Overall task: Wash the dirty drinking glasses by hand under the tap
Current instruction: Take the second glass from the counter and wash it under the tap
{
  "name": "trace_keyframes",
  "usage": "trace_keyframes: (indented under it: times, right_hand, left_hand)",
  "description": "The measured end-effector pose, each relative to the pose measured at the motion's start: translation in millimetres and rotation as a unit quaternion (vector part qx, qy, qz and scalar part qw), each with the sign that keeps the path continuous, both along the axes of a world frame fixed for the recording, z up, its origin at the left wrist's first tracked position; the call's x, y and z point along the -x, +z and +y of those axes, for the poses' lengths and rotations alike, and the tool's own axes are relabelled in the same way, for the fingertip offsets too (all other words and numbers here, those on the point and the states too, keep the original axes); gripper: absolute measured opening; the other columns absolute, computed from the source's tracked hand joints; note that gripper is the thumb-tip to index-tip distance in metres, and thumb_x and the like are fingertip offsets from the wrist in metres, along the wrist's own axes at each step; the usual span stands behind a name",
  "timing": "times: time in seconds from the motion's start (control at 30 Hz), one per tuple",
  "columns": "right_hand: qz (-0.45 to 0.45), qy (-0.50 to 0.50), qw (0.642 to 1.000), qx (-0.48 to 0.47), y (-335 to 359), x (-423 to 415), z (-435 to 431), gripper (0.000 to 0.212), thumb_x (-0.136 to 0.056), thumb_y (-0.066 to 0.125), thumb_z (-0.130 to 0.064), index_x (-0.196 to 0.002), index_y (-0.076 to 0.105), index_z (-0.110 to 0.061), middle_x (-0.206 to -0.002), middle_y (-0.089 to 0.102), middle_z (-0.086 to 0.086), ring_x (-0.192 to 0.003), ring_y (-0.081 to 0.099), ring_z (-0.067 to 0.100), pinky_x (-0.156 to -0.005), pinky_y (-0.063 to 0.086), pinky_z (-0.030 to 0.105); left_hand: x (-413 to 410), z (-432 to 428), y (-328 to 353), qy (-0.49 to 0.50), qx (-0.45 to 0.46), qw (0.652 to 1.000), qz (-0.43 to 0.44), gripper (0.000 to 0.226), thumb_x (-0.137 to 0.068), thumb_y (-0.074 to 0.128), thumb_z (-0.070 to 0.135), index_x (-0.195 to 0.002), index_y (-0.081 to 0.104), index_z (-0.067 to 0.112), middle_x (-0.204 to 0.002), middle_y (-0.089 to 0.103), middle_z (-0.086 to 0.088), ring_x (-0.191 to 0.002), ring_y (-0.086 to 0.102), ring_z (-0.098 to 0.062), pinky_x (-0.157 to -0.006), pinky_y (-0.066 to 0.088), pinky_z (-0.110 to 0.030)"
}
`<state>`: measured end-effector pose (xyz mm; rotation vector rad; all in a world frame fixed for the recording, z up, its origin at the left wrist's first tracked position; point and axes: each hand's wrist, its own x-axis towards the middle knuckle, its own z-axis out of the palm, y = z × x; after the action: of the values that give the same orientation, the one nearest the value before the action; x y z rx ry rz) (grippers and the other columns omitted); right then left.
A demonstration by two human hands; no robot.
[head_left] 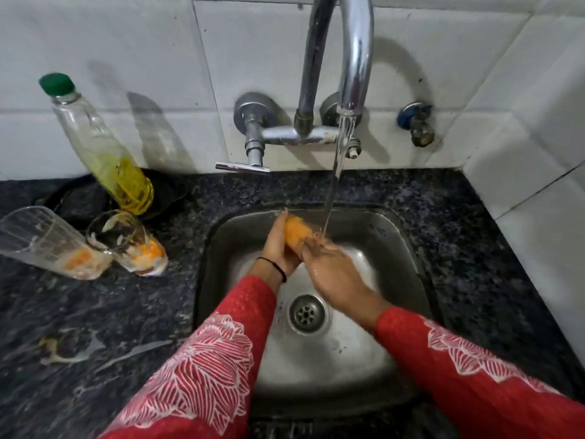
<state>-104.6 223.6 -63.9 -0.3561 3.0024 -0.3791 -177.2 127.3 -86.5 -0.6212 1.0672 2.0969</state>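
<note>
The white tiled wall [126, 42] ran behind the dark speckled countertop [459, 232], and the steel sink [395, 236] was set into that countertop in front of you. The chrome tap [357, 58] arched out from the wall over the basin, with a stream of water [335, 172] falling from its spout.

Your red patterned sleeves [205, 369] reached in over the near rim of the sink. At the back left of the countertop stood a clear bottle [104, 147] with a green cap and yellow liquid in its lower part. Just in front of it stood two dirty glasses side by side, the left glass [47, 242] and the right glass [126, 242], each with orange residue at the bottom.

Your left hand [280, 247] gripped a third glass [296, 232], coated orange inside, its fingers wrapped round the side, over the back of the sink under the water. Your right hand [335, 274] met the near end of that glass. Its fingers were blurred by the water, so I cannot tell whether they were curled or straight.

The round drain [307, 313] sat below your wrists. A thin black band [275, 267] circled your left wrist.
</note>
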Motion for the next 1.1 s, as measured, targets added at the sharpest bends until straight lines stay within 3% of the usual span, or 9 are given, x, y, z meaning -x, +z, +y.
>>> trace_keyframes:
  times: [0.13,0.27,0.37,0.43,0.6,0.8,0.9,1.0,1.1]
  right_hand:
    - [-0.028,-0.292,0.869,0.399,12,11,-47,0.026,-0.091,0.037,0.002,-0.081,0.056,-0.013,-0.087,0.056,0.006,-0.09,0.053,0.02,-0.086,0.042,0.034]
    - [0.033,0.0,0.996,0.077,-10,-4,-8,0.022,-0.09,0.056,-0.005,-0.111,0.06,-0.001,-0.104,0.065,0.016,-0.103,0.06,0.028,-0.087,0.046,0.029]
    - [0.201,0.12,0.967,-0.095,-33,-4,17,0.033,-0.063,0.08,-0.003,-0.094,0.069,0.001,-0.086,0.071,0.015,-0.084,0.07,0.029,-0.076,0.057,0.029]
    - [0.159,-0.016,0.982,0.1,-26,0,-2,0.025,-0.071,0.072,0.0,-0.095,0.068,-0.004,-0.088,0.067,0.006,-0.085,0.067,0.021,-0.074,0.054,0.017]
    - [-0.041,-0.271,0.802,0.531,-28,5,-35,0.02,-0.089,0.049,-0.008,-0.098,0.066,-0.01,-0.092,0.07,0.008,-0.091,0.065,0.012,-0.081,0.056,0.031]
    - [0.005,0.057,0.995,0.076,-40,3,22,0.024,-0.094,0.049,-0.016,-0.113,0.06,-0.009,-0.112,0.064,0.007,-0.106,0.06,0.019,-0.095,0.049,0.031]
    - [-0.033,-0.201,0.898,0.39,-26,2,-10,0.021,-0.096,0.048,-0.024,-0.107,0.066,-0.02,-0.11,0.065,-0.002,-0.101,0.06,0.007,-0.088,0.049,0.017]
    - [-0.056,-0.376,0.755,0.535,-26,12,-36,0.016,-0.086,0.056,-0.012,-0.08,0.068,-0.02,-0.094,0.069,0.001,-0.094,0.065,0.018,-0.085,0.054,0.033]
    - [-0.002,-0.227,0.882,0.412,-27,1,-26,0.017,-0.085,0.046,-0.017,-0.08,0.062,-0.018,-0.088,0.064,0.005,-0.085,0.063,0.022,-0.075,0.055,0.04]
  left_hand:
    - [-12,7,-3,-0.007,0.015,0.999,0.031,0.055,-0.095,0.04,0.051,-0.079,0.06,0.002,-0.061,0.067,-0.011,-0.053,0.066,-0.019,-0.053,0.054,-0.023]
    - [-4,1,-2,-0.057,0.068,0.996,-0.015,0.05,-0.094,0.045,0.05,-0.08,0.06,0.005,-0.058,0.067,-0.011,-0.054,0.066,-0.022,-0.066,0.053,-0.033]
    - [-6,-3,-7,-0.068,0.056,0.996,-0.031,0.055,-0.094,0.044,0.053,-0.085,0.062,0.002,-0.066,0.07,-0.014,-0.063,0.068,-0.025,-0.072,0.051,-0.037]
    - [-12,-1,-7,-0.047,0.024,0.998,-0.016,0.057,-0.094,0.042,0.051,-0.087,0.064,-0.001,-0.072,0.071,-0.015,-0.07,0.068,-0.025,-0.074,0.052,-0.036]
    - [-17,6,-7,-0.002,0.069,0.997,0.014,0.036,-0.09,0.05,0.044,-0.093,0.059,0.009,-0.077,0.064,-0.009,-0.069,0.063,-0.02,-0.067,0.054,-0.028]
    - [-11,0,5,-0.062,0.074,0.995,-0.007,0.037,-0.092,0.053,0.045,-0.095,0.06,0.008,-0.071,0.068,-0.015,-0.058,0.067,-0.025,-0.061,0.056,-0.035]
    - [-15,5,-2,-0.023,0.006,1.0,0.014,0.056,-0.093,0.045,0.049,-0.077,0.071,0.001,-0.075,0.071,-0.015,-0.065,0.069,-0.023,-0.08,0.054,-0.034]
    - [-18,8,-3,-0.019,0.001,1.0,0.019,0.048,-0.096,0.042,0.043,-0.069,0.064,0.009,-0.055,0.067,-0.005,-0.051,0.066,-0.015,-0.054,0.055,-0.02]
    - [-13,8,5,-0.051,0.061,0.997,-0.017,0.041,-0.096,0.044,0.044,-0.076,0.057,0.011,-0.05,0.065,-0.006,-0.048,0.065,-0.017,-0.056,0.053,-0.025]
